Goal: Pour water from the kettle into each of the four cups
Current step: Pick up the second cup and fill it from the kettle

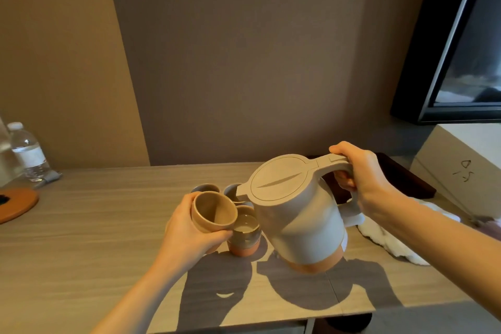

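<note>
R hand (363, 179) is wrapped tight around the kettle handle (336, 161), thumb lying along the top of the handle, fingers curled under it. Kettle (295, 214) is pale grey w/ an orange base band, lid closed, held up off the wood-grain table (95, 238) and tipped a bit, spout end pointing away from the R hand toward the cups. Its shadow falls on the table under it.

L hand (189, 230) grips 1 tan cup (212, 211) from the side & below, fingers closed round its wall, lifted and tilted so the open mouth faces the camera; inside looks dry, no water visible. Just below/right of the L hand's fingertips stands a 2nd cup (245, 236) on the table, upright, liquid showing inside, orange bottom band. Beyond the L hand are 2 more cups: far-left cup (206, 187) peeking over the held one, and far-right cup (234, 192) partly hidden by the kettle spout; can't tell their fill.

No stream from the spout is visible.

Well left of the L hand: a water bottle (28, 152) and an orange round mat (19, 203) at the table edge. Right of the R forearm: white cloth (390, 241), a dark tray (404, 179) behind the hand, and a white box (461, 165). Dark framed screen (461, 49) up on the wall side.
</note>
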